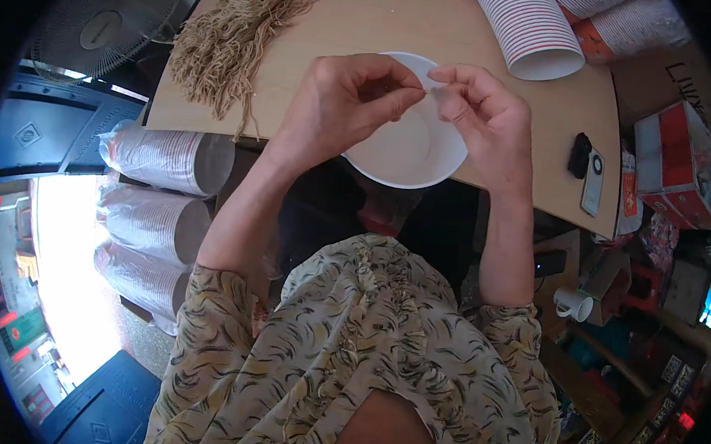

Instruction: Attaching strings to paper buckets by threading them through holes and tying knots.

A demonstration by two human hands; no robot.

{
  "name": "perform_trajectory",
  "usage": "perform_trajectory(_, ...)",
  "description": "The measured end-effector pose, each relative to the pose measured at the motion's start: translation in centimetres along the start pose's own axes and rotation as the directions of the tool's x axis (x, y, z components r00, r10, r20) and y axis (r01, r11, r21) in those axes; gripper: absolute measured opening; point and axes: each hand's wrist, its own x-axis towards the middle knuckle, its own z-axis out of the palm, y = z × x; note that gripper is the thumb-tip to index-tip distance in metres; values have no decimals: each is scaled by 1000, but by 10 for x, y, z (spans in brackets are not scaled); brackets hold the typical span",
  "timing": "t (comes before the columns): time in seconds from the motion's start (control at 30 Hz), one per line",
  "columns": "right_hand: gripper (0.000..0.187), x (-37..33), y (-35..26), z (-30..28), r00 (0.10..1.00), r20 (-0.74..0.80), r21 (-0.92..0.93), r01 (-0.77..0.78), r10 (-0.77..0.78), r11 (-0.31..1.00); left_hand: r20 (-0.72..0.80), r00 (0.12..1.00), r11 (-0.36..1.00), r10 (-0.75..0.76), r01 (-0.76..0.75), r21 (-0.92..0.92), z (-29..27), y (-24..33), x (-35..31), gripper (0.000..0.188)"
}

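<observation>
My left hand (350, 104) is above the bowl with thumb and forefinger pinched together. A tiny tan bit shows at their tips, too small to name. Close beside it, the curled fingers of my right hand (486, 116) face those fingertips. Its thumb is slightly blurred and drawn in against the fingers, and whatever it grips cannot be made out. Beneath both hands a round white bowl (404, 156) sits at the table's near edge, its rim partly covered by them. At the far left of the table lies a loose heap of tan, stringy strands (232, 39).
Nested white paper tubs (534, 29) lie at the table's (319, 24) far right. A phone (592, 184) and a black object (578, 156) rest near its right edge. Bagged tub stacks (152, 157) stand left below, near a fan (103, 27). A white mug (573, 304) sits lower right.
</observation>
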Motion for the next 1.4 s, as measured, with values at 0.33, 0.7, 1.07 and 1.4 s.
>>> perform_trajectory(0.33,15,-12,6,-33,967,-244,44,-62,71,997,55,904,679,425,-358,641,-33,-15,-23,11)
perform_trajectory(0.7,17,8,7,-37,991,-134,562,77,-1,823,-21,972,825,233,-186,534,-14,-23,-11,80)
perform_trajectory(1.07,71,35,-45,-37,907,18,-112,419,-420,901,-472,860,979,194,-142,144,-12,-75,25,26)
perform_trajectory(1.4,91,20,41,-56,924,101,417,-377,370,827,-651,713,941,261,-338,8,-25,-84,34,12)
